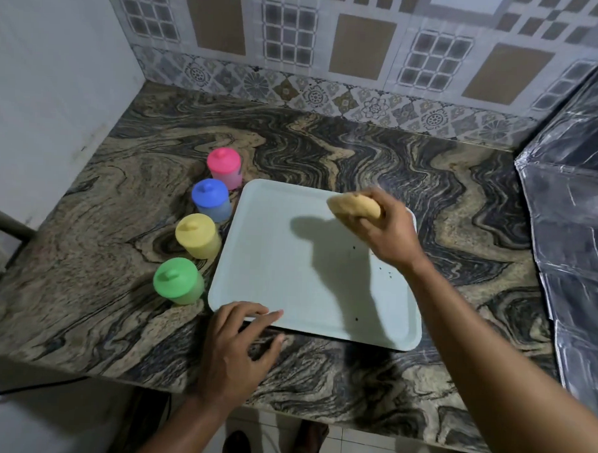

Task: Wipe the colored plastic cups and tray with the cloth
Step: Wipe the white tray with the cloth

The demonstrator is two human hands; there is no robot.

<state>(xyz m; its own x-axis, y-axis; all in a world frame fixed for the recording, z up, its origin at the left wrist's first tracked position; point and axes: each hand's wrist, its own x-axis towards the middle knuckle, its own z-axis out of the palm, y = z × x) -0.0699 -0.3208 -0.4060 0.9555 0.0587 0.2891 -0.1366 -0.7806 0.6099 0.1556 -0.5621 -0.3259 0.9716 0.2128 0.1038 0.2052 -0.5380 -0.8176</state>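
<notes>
A pale blue tray [282, 260] lies flat on the marbled counter, with a few dark specks on its right half. Along its left side stand a pink cup [224, 167], a blue cup [211, 200], a yellow cup [197, 235] and a green cup [178, 280], all upside down in a row. My right hand [390, 230] grips a bunched yellow cloth [355, 205] above the tray's far right corner. My left hand [241, 340] rests on the counter, its straight fingertips on the tray's near left edge.
The marbled counter [345, 153] runs to a tiled back wall and a plain wall [50, 78] on the left. A crinkled foil sheet [576, 204] covers the right side. The counter's front edge is near my body, with floor tiles below.
</notes>
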